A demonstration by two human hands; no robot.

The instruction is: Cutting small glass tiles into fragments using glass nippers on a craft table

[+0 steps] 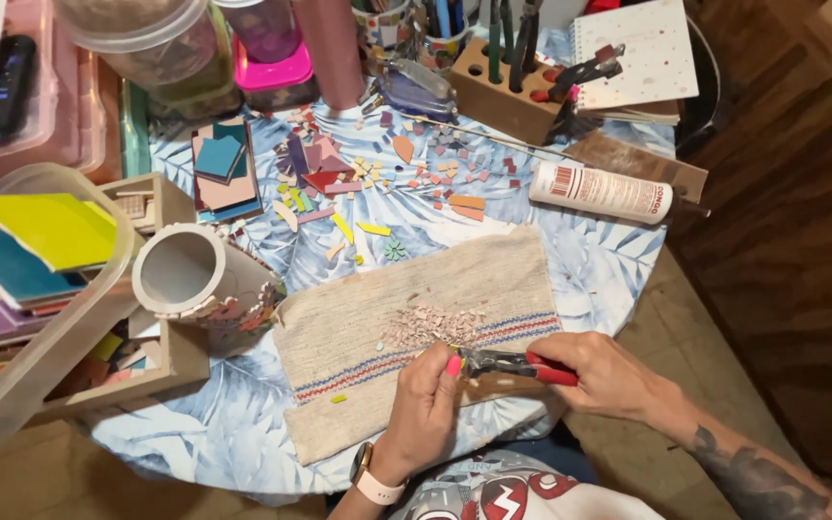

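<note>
Nippers [512, 364] with red handles lie across the near edge of a beige cloth [358, 347] on the round table [599, 270], their head just beside a heap of pinkish chips [432, 325]. The right hand [609, 374] grips the handles, while the left hand [426, 404] pinches a small piece at the jaws, too small to make out. Beyond lie a cylinder [206, 279], a glue tube [601, 192] and scattered tiles [358, 178].
</note>
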